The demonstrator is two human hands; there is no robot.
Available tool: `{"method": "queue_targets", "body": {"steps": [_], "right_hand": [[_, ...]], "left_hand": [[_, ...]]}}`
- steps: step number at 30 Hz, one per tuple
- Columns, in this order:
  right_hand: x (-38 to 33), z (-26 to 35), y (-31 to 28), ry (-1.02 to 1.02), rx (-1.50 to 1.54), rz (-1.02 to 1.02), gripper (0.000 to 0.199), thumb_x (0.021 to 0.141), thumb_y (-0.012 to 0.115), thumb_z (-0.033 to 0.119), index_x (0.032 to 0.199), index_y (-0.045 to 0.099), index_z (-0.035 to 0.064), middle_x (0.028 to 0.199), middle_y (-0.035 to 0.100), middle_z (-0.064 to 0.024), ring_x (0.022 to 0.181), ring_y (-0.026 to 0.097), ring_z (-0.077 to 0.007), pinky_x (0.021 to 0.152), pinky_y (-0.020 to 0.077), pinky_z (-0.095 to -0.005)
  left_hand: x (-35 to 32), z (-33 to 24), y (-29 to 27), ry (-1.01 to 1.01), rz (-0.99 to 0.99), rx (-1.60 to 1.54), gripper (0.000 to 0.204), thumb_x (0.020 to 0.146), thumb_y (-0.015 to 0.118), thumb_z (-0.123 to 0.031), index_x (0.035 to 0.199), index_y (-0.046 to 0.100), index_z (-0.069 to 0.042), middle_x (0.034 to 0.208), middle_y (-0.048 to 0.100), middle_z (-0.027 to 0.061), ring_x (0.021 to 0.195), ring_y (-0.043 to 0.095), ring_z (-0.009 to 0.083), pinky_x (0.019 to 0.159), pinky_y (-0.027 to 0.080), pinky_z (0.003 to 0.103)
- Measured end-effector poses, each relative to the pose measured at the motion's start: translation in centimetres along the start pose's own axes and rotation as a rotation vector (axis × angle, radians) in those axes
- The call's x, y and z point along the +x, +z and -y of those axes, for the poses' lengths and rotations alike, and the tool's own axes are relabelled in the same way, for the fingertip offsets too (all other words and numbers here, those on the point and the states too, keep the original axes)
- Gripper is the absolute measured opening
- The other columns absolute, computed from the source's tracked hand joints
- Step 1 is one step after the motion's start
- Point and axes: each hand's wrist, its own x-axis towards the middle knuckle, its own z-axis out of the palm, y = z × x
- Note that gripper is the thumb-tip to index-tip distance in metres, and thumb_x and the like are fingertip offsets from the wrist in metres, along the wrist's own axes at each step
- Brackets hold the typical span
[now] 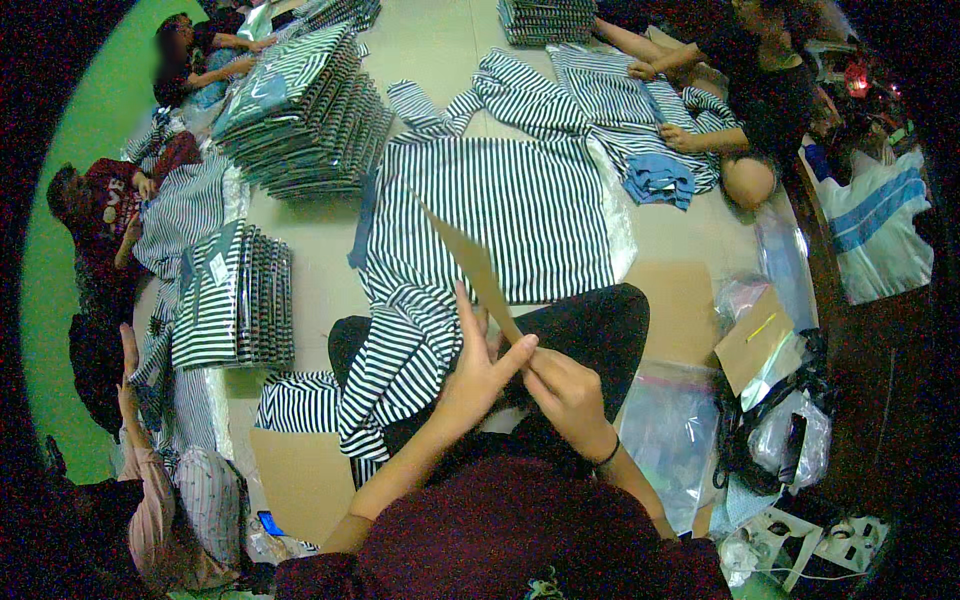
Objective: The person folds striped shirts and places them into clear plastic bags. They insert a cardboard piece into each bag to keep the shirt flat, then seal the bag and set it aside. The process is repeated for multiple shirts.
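A thin brown cardboard sheet is held up in front of me, tilted and seen nearly edge-on. My left hand supports its lower end, fingers stretched up along it and the thumb across the bottom. At the same lower end, my right hand pinches the sheet. Beyond it, a black-and-white striped shirt lies spread flat, its blue-grey collar strip at the left side. One striped sleeve drapes over my left leg. The backs of some fingers and the sheet's far face are hidden.
Tall stacks of bagged folded shirts and a shorter stack stand at left. Cardboard sheets and clear plastic bags lie beside me. Co-workers sit along the left and at the far right, one handling a striped shirt.
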Motion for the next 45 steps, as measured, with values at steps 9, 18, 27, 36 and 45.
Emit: {"method": "queue_targets", "body": {"steps": [9,18,27,36,45], "right_hand": [[1.4,-5.0,-0.8,0.283,0.05,-0.061,0.055,0.074,0.056,0.021,0.12,0.033,0.0026,0.122,0.037,-0.0163,0.113,0.035,-0.0267,0.094,0.0275,-0.033],[-0.2,-13.2,-5.1,0.69,0.572,0.123,0.057,0.071,0.059,0.015,0.118,0.033,-0.001,0.109,0.048,-0.0116,0.098,0.047,-0.0163,0.081,0.038,-0.025],[0.0,-14.1,-6.2,0.726,0.442,0.204,0.029,0.076,0.055,0.02,0.098,0.051,0.0032,0.077,0.055,-0.0013,0.064,0.051,-0.0085,0.056,0.0417,-0.0211],[-7.5,-19.1,-9.6,0.613,-0.075,0.104,0.03,0.085,0.039,0.029,0.086,0.054,0.0039,0.057,0.046,0.0008,0.046,0.04,-0.0067,0.041,0.0305,-0.0223],[-12.2,-9.2,-16.8,0.814,-0.427,0.182,0.1,0.053,0.072,0.03,0.129,0.012,0.0041,0.135,0.011,-0.0145,0.125,0.009,-0.0263,0.099,0.011,-0.0419]], "left_hand": [[-1.2,-0.8,-3.7,-0.041,0.11,0.102,0.037,0.082,0.046,-0.017,0.112,0.039,0.004,0.112,0.045,0.016,0.103,0.043,0.0243,0.087,0.033,0.03],[-0.9,-3.4,-6.8,-0.067,0.194,-0.001,0.044,0.067,0.063,-0.013,0.104,0.046,0.003,0.092,0.055,0.011,0.084,0.053,0.0182,0.074,0.043,0.031],[1.8,0.6,-7.5,-0.115,0.061,0.335,0.029,0.071,0.057,-0.013,0.092,0.051,0.006,0.081,0.058,0.0097,0.073,0.054,0.0157,0.067,0.044,0.029],[1.5,1.1,-10.6,-0.288,-0.117,0.101,0.029,0.067,0.058,-0.01,0.092,0.051,0.002,0.078,0.055,0.0063,0.066,0.051,0.0135,0.059,0.042,0.026],[1.4,-0.1,-10.9,-0.22,0.029,0.207,0.027,0.067,0.056,-0.007,0.092,0.051,0.003,0.079,0.055,0.0037,0.067,0.051,0.0107,0.061,0.042,0.024]]}}
